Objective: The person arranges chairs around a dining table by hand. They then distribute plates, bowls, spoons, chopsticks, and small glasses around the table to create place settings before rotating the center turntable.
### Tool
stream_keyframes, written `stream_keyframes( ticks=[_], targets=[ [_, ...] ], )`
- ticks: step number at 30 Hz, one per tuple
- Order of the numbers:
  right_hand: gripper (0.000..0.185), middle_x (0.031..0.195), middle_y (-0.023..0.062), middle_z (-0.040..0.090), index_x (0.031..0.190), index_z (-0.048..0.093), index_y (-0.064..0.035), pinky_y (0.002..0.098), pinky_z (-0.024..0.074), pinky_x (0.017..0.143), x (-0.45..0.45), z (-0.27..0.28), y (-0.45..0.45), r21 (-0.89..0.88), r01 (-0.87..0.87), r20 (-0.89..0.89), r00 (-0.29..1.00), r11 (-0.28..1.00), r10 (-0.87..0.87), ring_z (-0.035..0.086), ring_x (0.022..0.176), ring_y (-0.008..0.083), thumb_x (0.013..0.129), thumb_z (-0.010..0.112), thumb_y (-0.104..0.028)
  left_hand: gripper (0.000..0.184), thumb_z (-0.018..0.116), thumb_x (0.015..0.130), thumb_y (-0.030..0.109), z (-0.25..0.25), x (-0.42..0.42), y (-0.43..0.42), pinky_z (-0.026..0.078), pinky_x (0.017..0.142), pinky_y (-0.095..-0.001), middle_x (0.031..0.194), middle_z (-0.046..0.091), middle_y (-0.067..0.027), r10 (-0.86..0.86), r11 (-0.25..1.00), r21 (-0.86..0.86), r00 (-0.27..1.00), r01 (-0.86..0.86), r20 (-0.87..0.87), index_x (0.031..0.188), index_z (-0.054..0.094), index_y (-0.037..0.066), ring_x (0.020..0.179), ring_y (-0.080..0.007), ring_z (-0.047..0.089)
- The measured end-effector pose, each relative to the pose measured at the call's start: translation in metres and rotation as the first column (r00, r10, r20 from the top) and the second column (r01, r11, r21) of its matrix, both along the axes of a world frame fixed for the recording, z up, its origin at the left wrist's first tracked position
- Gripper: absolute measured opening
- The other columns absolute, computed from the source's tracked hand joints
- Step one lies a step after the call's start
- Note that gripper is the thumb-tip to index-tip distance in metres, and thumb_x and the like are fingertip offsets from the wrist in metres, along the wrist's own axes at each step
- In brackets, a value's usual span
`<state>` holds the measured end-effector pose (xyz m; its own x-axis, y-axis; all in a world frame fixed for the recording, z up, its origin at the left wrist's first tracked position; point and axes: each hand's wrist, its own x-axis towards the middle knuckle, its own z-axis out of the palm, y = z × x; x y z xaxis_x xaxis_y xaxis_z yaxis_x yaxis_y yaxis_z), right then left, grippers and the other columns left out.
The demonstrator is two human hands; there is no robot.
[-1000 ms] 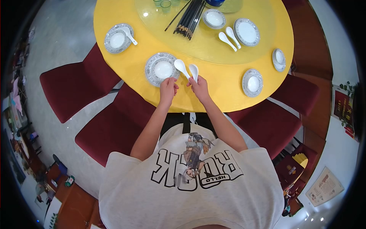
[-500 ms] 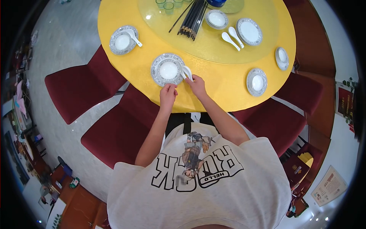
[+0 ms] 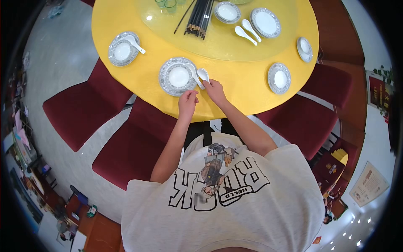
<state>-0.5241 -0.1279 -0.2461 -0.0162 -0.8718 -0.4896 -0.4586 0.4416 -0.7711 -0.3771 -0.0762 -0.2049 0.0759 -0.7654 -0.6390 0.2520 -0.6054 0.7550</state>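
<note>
My right hand (image 3: 215,91) is closed on the handle of a white soup spoon (image 3: 203,75), its bowl end pointing away from me. Just left of it, another white soup spoon (image 3: 194,74) rests across a small bowl (image 3: 179,76) on a patterned plate (image 3: 166,86), its handle past the rim. My left hand (image 3: 187,103) is beside the near edge of that plate, fingers curled in with nothing visible in them. All this is at the near edge of the round table with a yellow cloth (image 3: 235,84).
A glass turntable (image 3: 226,51) carries black chopsticks (image 3: 199,21), two spoons (image 3: 247,32), stacked bowls (image 3: 227,12), plates (image 3: 265,23) and green-rimmed glasses (image 3: 170,3). Another setting with a spoon (image 3: 122,51) lies left; two settings (image 3: 279,78) lie right. Dark red chairs (image 3: 130,143) surround the table.
The two spoons, earlier close together at my right hand, are now apart: one lies over the bowl, one stays in my right hand. My left hand has shifted slightly right. The view has shifted.
</note>
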Motion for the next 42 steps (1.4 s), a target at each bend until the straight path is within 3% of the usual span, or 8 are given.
stream_keyframes(
  ticks=[11,13,19,23,29,36,39,42],
  targets=[
    [0.035,0.069,0.0122,0.063,0.092,0.065,0.0027,0.0330,0.0464,0.059,-0.029,0.015,0.013,-0.036,0.199,0.154,0.969,0.979,-0.191,0.060,0.060,0.0196,0.093,0.050,-0.028,0.014,0.054,0.093,0.011,-0.002,-0.012,0.003,0.036,0.053,-0.0209,0.069,0.057,-0.0015,-0.054,0.998,-0.015,0.996,0.055,0.067,0.097,0.064,0.001,0.060,-0.0058,0.049],
    [0.031,0.066,0.0061,0.060,0.091,0.064,0.0004,0.0276,0.0451,0.050,-0.052,0.027,0.021,0.191,0.133,0.354,0.915,0.973,-0.195,0.057,0.053,0.0128,0.095,0.050,-0.027,0.014,0.054,0.093,0.011,-0.005,-0.029,0.005,0.037,0.053,-0.0212,0.069,0.057,-0.0015,-0.082,0.997,0.000,0.994,0.083,0.073,0.097,0.064,0.001,0.061,-0.0063,0.050],
    [0.027,0.067,0.0022,0.058,0.086,0.058,-0.0026,0.0241,0.0452,0.043,-0.148,0.065,0.067,0.224,-0.075,0.514,0.856,0.972,-0.053,0.056,0.049,0.0098,0.096,0.055,-0.027,0.021,0.057,0.093,0.019,0.006,-0.134,-0.002,0.043,0.053,-0.0271,0.068,0.059,-0.0044,-0.261,0.944,-0.149,0.943,0.294,0.208,0.098,0.064,0.000,0.057,-0.0106,0.054],
    [0.026,0.069,0.0020,0.059,0.088,0.060,-0.0024,0.0236,0.0477,0.048,-0.222,0.063,0.096,0.190,0.094,0.523,0.832,0.977,-0.182,0.056,0.053,0.0086,0.096,0.057,-0.027,0.028,0.058,0.093,0.025,0.015,-0.206,-0.006,0.044,0.052,-0.0307,0.062,0.059,-0.0068,-0.442,0.803,-0.240,0.815,0.546,0.375,0.088,0.065,-0.001,0.054,-0.0128,0.055],
    [0.022,0.066,-0.0001,0.057,0.087,0.060,-0.0023,0.0223,0.0405,0.045,-0.347,0.074,0.142,0.163,0.276,0.542,0.777,0.947,-0.319,0.051,0.051,0.0072,0.094,0.059,-0.023,0.030,0.056,0.095,0.032,0.020,-0.327,-0.005,0.040,0.048,-0.0244,0.064,0.060,-0.0040,-0.542,0.821,-0.089,0.818,0.564,0.193,0.095,0.064,0.003,0.052,-0.0095,0.054],
    [0.023,0.059,0.0001,0.054,0.079,0.061,-0.0036,0.0240,0.0364,0.047,-0.431,0.030,0.095,-0.078,0.621,0.308,0.759,0.780,-0.574,0.048,0.051,0.0072,0.094,0.056,-0.020,0.027,0.048,0.097,0.030,0.047,-0.363,0.001,0.030,0.046,-0.0208,0.073,0.057,-0.0026,-0.540,0.838,0.093,0.842,0.538,-0.009,0.102,0.061,0.007,0.052,-0.0055,0.044],
    [0.028,0.063,0.0096,0.063,0.078,0.063,0.0011,0.0351,0.0468,0.058,-0.435,0.014,0.070,-0.214,0.512,0.045,0.856,0.832,-0.515,0.061,0.058,0.0203,0.091,0.058,-0.023,0.027,0.049,0.098,0.030,0.033,-0.345,-0.003,0.030,0.042,-0.0199,0.070,0.056,-0.0026,-0.505,0.855,0.134,0.863,0.500,-0.001,0.101,0.061,0.006,0.048,-0.0048,0.043],
    [0.029,0.061,0.0076,0.060,0.073,0.063,-0.0011,0.0329,0.0436,0.054,-0.428,0.006,0.059,-0.257,0.527,0.003,0.839,0.810,-0.545,0.055,0.054,0.0145,0.090,0.059,-0.024,0.025,0.051,0.097,0.028,0.023,-0.331,-0.009,0.029,0.042,-0.0195,0.069,0.055,-0.0017,-0.499,0.857,0.138,0.866,0.496,-0.009,0.099,0.061,0.006,0.048,-0.0039,0.042]
  ],
)
